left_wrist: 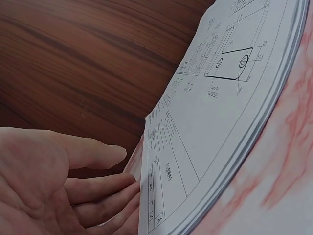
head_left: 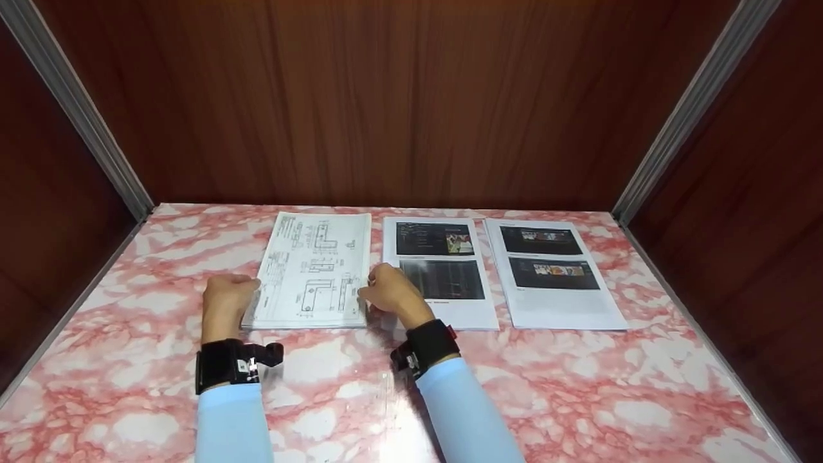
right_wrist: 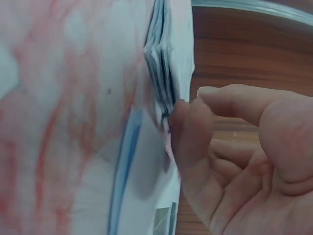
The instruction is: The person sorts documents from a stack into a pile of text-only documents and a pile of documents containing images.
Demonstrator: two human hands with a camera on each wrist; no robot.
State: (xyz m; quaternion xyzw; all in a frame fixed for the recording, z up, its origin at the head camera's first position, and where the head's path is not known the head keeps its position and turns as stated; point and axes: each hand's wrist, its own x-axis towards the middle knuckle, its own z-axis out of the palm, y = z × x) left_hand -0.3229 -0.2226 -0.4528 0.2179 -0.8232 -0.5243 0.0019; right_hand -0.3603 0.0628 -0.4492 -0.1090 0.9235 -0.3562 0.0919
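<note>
A stack of paper sheets [head_left: 315, 263] printed with technical line drawings lies at the left of the row on the table. Beside its left edge is my left hand [head_left: 228, 299], its fingertips touching or very near the sheets. In the left wrist view that thumb [left_wrist: 98, 152] stands apart from the fingers, with no paper between them. My right hand [head_left: 395, 292] is at the stack's right edge. The right wrist view shows its index fingertip against the layered edge [right_wrist: 164, 73], thumb close by; no sheet is visibly pinched between them.
A second paper stack [head_left: 443, 315] with dark printed pictures lies just right of my right hand. Beyond it is a third stack [head_left: 566, 312], slightly slanted. Brown wood-grain panels [head_left: 386, 109] enclose the red-and-white marbled table [head_left: 334, 399] at the back and sides.
</note>
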